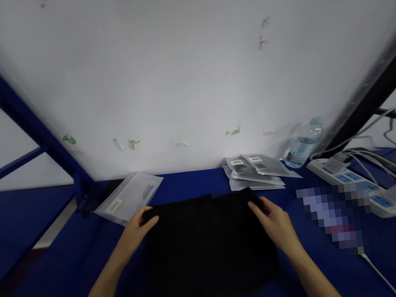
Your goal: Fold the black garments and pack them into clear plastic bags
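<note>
A clear packet (pixel 128 197) lies at the far left of the blue tabletop (pixel 53 262). Just beside it, the left hand (pixel 136 231) pinches the far-left corner of a black cloth (pixel 206 244), fingers closed on its edge. The cloth lies flat between both hands, spreading toward the person. The right hand (pixel 275 223) clasps its far-right corner. Beyond lie stacked packets (pixel 254 171), a water bottle (pixel 302 147) and a power strip (pixel 353 180).

One black cloth (pixel 206 244); one bottle (pixel 304 145)
</note>
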